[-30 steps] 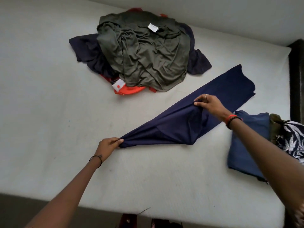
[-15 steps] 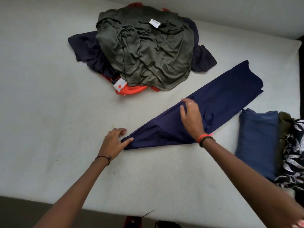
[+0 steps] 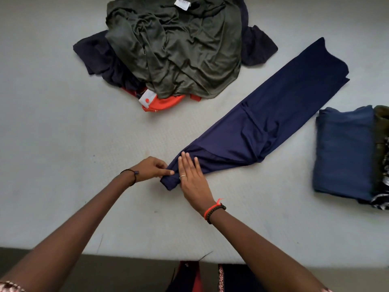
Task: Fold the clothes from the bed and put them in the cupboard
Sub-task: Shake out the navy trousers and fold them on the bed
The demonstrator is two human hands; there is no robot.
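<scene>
A long navy blue garment lies diagonally on the white bed, folded into a narrow strip. My left hand pinches its near end between thumb and fingers. My right hand lies flat, fingers together, pressing on the same end right beside the left hand. An unfolded heap lies at the back: an olive green garment on top of a dark navy one and an orange one.
A stack of folded clothes sits at the right edge: a blue piece, with an olive one and a black-and-white patterned one beyond it. The bed's front edge runs close to my body.
My right hand slid from the middle of the navy garment down to its near end, beside the left hand. The left hand now pinches that end. The view has moved closer.
</scene>
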